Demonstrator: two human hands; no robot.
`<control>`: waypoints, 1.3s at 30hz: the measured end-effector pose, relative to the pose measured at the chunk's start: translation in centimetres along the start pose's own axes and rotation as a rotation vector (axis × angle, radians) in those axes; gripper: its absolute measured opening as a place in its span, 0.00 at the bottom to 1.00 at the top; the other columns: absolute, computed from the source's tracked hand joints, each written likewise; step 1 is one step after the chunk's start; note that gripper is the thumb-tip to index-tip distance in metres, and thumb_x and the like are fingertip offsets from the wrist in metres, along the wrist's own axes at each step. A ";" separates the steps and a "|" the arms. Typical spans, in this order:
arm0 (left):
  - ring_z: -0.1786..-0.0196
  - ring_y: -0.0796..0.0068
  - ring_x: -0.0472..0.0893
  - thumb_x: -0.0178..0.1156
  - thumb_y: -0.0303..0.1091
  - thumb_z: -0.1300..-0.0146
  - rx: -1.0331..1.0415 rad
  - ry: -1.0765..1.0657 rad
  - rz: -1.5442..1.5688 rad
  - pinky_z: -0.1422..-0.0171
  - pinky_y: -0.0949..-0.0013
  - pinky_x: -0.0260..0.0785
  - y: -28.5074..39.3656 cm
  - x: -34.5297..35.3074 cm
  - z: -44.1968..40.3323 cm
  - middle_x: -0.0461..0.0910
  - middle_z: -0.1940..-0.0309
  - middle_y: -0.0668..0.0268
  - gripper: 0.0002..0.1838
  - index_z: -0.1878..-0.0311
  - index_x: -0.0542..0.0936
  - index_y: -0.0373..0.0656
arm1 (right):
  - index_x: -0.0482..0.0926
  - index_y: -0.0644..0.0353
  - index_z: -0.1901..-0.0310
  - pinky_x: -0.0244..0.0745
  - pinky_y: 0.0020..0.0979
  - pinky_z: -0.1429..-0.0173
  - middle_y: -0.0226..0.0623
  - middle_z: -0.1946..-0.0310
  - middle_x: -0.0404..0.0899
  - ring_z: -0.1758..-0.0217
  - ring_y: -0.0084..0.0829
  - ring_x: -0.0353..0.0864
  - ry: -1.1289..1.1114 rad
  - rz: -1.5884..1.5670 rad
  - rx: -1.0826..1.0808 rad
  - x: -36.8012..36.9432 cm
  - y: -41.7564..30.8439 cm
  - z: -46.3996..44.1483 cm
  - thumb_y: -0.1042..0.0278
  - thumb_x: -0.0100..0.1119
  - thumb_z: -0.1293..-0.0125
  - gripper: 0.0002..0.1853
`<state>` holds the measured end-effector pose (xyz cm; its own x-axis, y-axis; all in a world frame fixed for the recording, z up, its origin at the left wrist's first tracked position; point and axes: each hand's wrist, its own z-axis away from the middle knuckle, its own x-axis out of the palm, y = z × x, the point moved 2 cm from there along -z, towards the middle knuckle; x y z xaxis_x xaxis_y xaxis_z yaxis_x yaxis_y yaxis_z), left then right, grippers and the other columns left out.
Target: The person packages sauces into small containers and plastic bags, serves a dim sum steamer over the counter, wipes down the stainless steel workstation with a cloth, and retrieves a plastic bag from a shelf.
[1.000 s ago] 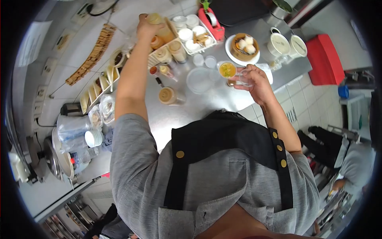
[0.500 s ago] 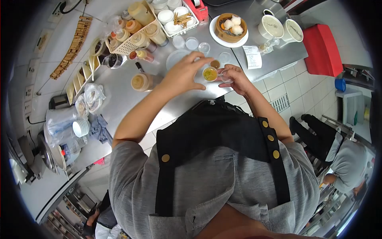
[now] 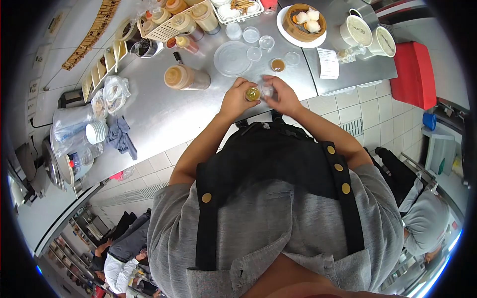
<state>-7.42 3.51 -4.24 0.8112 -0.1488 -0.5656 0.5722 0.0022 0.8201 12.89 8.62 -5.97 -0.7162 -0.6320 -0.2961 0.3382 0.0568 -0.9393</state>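
Observation:
My left hand point(image 3: 234, 101) is closed around a small clear sauce cup point(image 3: 252, 94) holding yellow-green sauce, close to the counter's front edge. Facing it, my right hand point(image 3: 283, 98) pinches a clear plastic lid point(image 3: 267, 90), slightly blurred, just to the right of the cup. Beyond the hands, a second sauce cup point(image 3: 278, 65) with brown sauce stands on the steel counter, a clear lid point(image 3: 292, 58) beside it. A large round clear lid point(image 3: 232, 58) lies further left, with several small clear cups and lids behind it.
A squeeze bottle point(image 3: 186, 78) stands to the left. At the back are a basket of sauce bottles point(image 3: 164, 30) and a bamboo steamer point(image 3: 304, 22) of dumplings on a white plate. Paper tubs point(image 3: 356, 31) and a receipt point(image 3: 328, 63) sit right. Other people work behind me.
My left hand, open before, now holds the yellow-green sauce cup, which was at my right hand's fingers. Both hands have drawn nearer my body; the right keeps the lid. The view has shifted.

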 end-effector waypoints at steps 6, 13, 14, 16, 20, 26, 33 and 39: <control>0.56 0.61 0.83 0.81 0.35 0.56 -0.004 0.100 0.064 0.50 0.62 0.77 -1.4 1.1 0.5 0.77 0.52 0.62 0.30 0.46 0.82 0.45 | 0.56 0.52 0.21 0.47 0.56 0.18 0.54 0.19 0.43 0.17 0.57 0.43 -0.088 0.794 -0.466 2.4 -1.3 2.2 0.56 0.70 0.42 0.48; 0.63 0.74 0.78 0.80 0.30 0.55 -0.074 0.041 0.289 0.57 0.70 0.76 -2.0 1.1 0.8 0.76 0.53 0.65 0.33 0.42 0.83 0.46 | 0.57 0.54 0.23 0.45 0.58 0.18 0.57 0.20 0.43 0.17 0.59 0.43 -0.053 0.820 -0.419 3.6 -0.8 1.7 0.54 0.68 0.40 0.46; 0.63 0.74 0.78 0.80 0.28 0.55 -0.068 0.037 0.271 0.56 0.70 0.76 -2.0 1.1 0.7 0.75 0.54 0.65 0.32 0.42 0.83 0.47 | 0.60 0.56 0.25 0.45 0.59 0.18 0.56 0.20 0.45 0.17 0.60 0.44 -0.008 0.734 -0.459 3.7 -0.6 1.3 0.55 0.67 0.39 0.43; 0.62 0.72 0.80 0.78 0.27 0.54 -0.059 0.025 0.221 0.55 0.69 0.76 -3.0 1.4 0.7 0.76 0.52 0.64 0.31 0.42 0.83 0.46 | 0.63 0.57 0.27 0.45 0.60 0.19 0.55 0.21 0.47 0.18 0.60 0.46 0.041 0.649 -0.498 4.0 -1.4 -0.1 0.55 0.65 0.39 0.39; 0.55 0.67 0.83 0.73 0.24 0.51 0.233 0.218 0.064 0.50 0.67 0.76 -4.4 2.3 0.2 0.78 0.46 0.60 0.26 0.44 0.83 0.42 | 0.65 0.57 0.28 0.43 0.64 0.19 0.48 0.20 0.48 0.17 0.56 0.45 0.148 0.507 -0.548 6.3 -4.0 -5.4 0.50 0.61 0.35 0.36; 0.57 0.75 0.84 0.70 0.26 0.40 -0.330 0.187 0.259 0.52 0.71 0.75 -6.1 1.2 5.2 0.84 0.57 0.64 0.19 0.45 0.81 0.40 | 0.55 0.47 0.20 0.37 0.71 0.22 0.41 0.16 0.39 0.14 0.48 0.33 0.052 0.876 -0.362 8.7 -3.7 -7.3 0.40 0.54 0.30 0.41; 0.74 0.81 0.72 0.69 0.25 0.39 -0.409 0.452 0.224 0.68 0.73 0.68 -4.0 -1.9 9.8 0.77 0.69 0.68 0.08 0.56 0.85 0.42 | 0.62 0.48 0.24 0.36 0.75 0.24 0.41 0.19 0.46 0.15 0.49 0.38 0.110 0.983 -0.372 8.6 -3.9 -6.8 0.42 0.55 0.30 0.37; 0.65 0.69 0.79 0.73 0.30 0.43 -0.100 0.388 -0.008 0.59 0.66 0.73 1.8 -2.7 1.9 0.79 0.65 0.64 0.13 0.55 0.85 0.43 | 0.75 0.55 0.53 0.71 0.39 0.45 0.39 0.56 0.74 0.50 0.36 0.76 0.557 0.019 -0.146 1.7 -2.0 -2.5 0.66 0.59 0.29 0.07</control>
<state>-8.75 2.01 -1.07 0.7811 0.2357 -0.5781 0.5719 0.1013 0.8140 9.48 9.35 -5.02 -0.9378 -0.1295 -0.3220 0.2942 0.1954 -0.9356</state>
